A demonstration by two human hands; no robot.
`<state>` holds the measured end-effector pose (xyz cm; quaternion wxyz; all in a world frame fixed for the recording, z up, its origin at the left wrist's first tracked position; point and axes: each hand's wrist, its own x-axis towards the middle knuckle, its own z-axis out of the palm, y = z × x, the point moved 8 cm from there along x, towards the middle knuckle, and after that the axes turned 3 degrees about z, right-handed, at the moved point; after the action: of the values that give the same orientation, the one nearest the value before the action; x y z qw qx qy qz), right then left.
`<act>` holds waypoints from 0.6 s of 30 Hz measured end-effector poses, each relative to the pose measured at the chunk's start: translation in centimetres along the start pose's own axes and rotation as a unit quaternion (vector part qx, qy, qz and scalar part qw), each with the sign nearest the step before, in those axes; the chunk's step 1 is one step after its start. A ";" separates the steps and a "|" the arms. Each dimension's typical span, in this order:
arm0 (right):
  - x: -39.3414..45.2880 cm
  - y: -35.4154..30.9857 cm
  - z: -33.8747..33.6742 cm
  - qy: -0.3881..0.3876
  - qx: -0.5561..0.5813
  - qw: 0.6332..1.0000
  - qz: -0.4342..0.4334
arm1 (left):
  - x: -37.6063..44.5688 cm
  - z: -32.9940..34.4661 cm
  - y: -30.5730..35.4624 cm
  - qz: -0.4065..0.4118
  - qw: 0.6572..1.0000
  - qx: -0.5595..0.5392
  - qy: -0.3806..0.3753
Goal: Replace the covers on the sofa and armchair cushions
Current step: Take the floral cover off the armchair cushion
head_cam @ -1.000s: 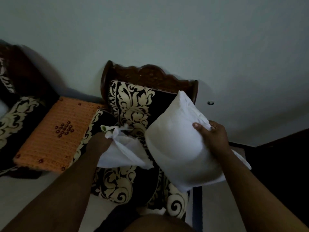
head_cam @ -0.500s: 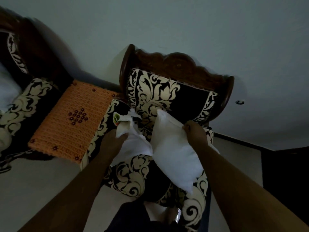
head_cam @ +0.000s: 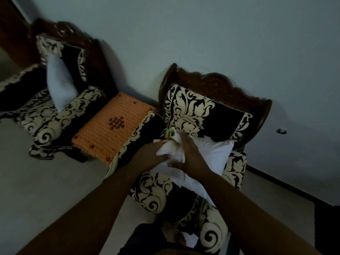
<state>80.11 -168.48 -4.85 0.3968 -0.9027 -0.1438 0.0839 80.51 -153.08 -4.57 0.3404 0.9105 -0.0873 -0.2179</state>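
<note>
White cushion (head_cam: pixel 211 155) lay bare on the seat of the armchair (head_cam: pixel 211 111), one corner up against the patterned backrest and the lower end running toward me over the front of the seat. I had both hands on a bunched cover (head_cam: pixel 170 147) at the cushion's left edge. My left hand (head_cam: pixel 150 156) gripped the bundle from the left, fingers curled into the cloth. My right hand (head_cam: pixel 191 156) came across from the right, thumb and fingers wrapped round the same bundle and resting on the cushion. A bit of the cover with green and orange marks stuck up just above my hands. The light was dim, so I could not tell how much of the cushion, if any, was inside the cover.

Beside the armchair stood an orange stool (head_cam: pixel 110 129) with a knitted top and dark beads at its middle, touching the armrest. Beyond it, a sofa (head_cam: pixel 55 111) in the same pattern held another white cushion, the spare (head_cam: pixel 59 83), standing on edge against its back.
</note>
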 end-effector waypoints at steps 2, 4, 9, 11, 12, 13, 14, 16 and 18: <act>-1.0 -2.1 -1.1 0.019 -0.042 0.998 -0.046 | -2.2 -0.4 0.9 0.029 0.997 0.076 0.018; -1.8 -3.7 -1.5 0.028 -0.127 0.987 -0.091 | -5.1 -1.5 2.3 0.093 0.976 0.171 0.094; -2.8 -8.3 0.1 0.010 -0.245 0.954 -0.173 | -11.8 -4.3 2.5 0.125 0.911 0.332 0.211; -3.1 -10.8 1.7 -0.005 -0.267 0.938 -0.222 | -15.1 -6.1 1.4 0.105 0.883 0.385 0.249; -3.1 -11.9 2.3 -0.015 -0.262 0.934 -0.240 | -16.7 -6.9 1.0 0.102 0.868 0.405 0.268; -3.2 -13.5 3.3 -0.030 -0.250 0.931 -0.265 | -18.7 -7.6 0.3 0.099 0.855 0.422 0.285; -3.4 -15.1 4.3 -0.047 -0.236 0.926 -0.291 | -20.5 -8.2 -0.5 0.095 0.849 0.429 0.294; -4.0 -18.5 6.5 -0.081 -0.208 0.913 -0.342 | -23.8 -9.6 -2.6 0.075 0.849 0.426 0.303; -4.8 -21.8 8.4 -0.114 -0.187 0.904 -0.368 | -26.8 -10.6 -4.9 0.067 0.862 0.399 0.306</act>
<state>69.19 -150.22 5.87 0.2041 -0.8276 -0.5228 0.0057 61.60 -135.03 8.41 -0.0283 0.9813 -0.1193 0.1483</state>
